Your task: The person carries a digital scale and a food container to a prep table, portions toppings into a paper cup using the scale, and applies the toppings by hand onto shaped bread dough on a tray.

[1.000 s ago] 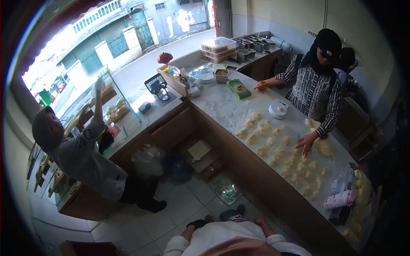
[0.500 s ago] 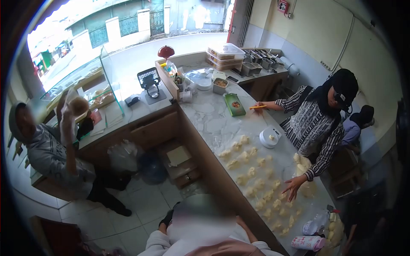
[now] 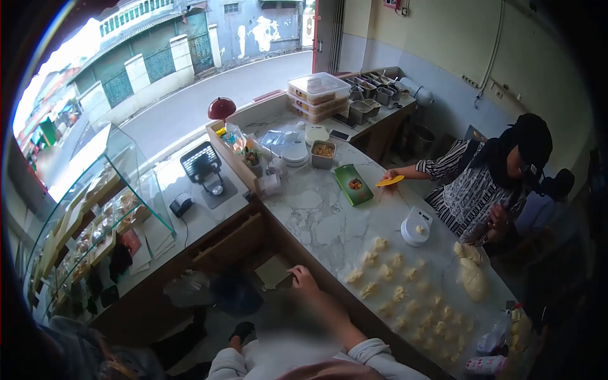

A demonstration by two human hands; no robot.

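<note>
My right hand (image 3: pixel 303 278) reaches forward over the lower shelf, beside a pale square sheet (image 3: pixel 272 271), with its fingers loosely apart and nothing visible in them. Low in the view, my left hand (image 3: pixel 241 332) is near my body; something black covers it or lies against it, and its fingers cannot be made out. A clear plastic bag (image 3: pixel 189 288) and a dark blue round object (image 3: pixel 234 293) are on the left of my hands. Many dough pieces (image 3: pixel 399 292) lie on the marble counter (image 3: pixel 304 206) to the right.
Across the counter, a co-worker (image 3: pixel 481 183) holds a yellow scraper (image 3: pixel 390 181) near a green packet (image 3: pixel 353 185) and white scale (image 3: pixel 415 227). Another person (image 3: pixel 95 354) is at lower left, by the glass display case (image 3: pixel 95 221). Stacked boxes (image 3: pixel 318 95) stand at the back.
My right hand has come forward from beside my body to the shelf. The co-worker's other hand has lifted from the dough to the chest. The person at left is now lower in view.
</note>
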